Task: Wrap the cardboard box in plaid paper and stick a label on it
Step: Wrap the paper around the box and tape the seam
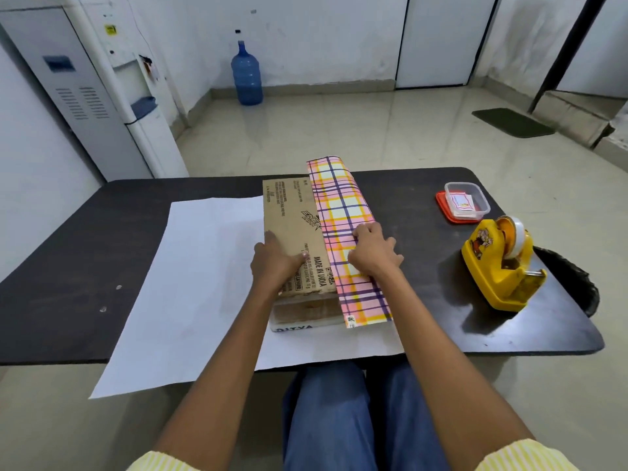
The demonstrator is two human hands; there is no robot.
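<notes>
the loose paper lies left of the left hand, which presses flat on the box, whose long axis runs away from the person. just right of it, the right hand bears on the plaid flap, fingers bent; pinching or not, i cannot tell. the left hand is nearer the loose paper.

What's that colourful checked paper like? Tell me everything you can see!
The plaid paper is one big sheet, plain white on the back, with pink, yellow and white checks and dark purple lines on the front. It lies white side up on the dark table, hanging over the near edge. The cardboard box sits on it, and its right side is folded up over the box top, where the right hand presses it down.
</notes>
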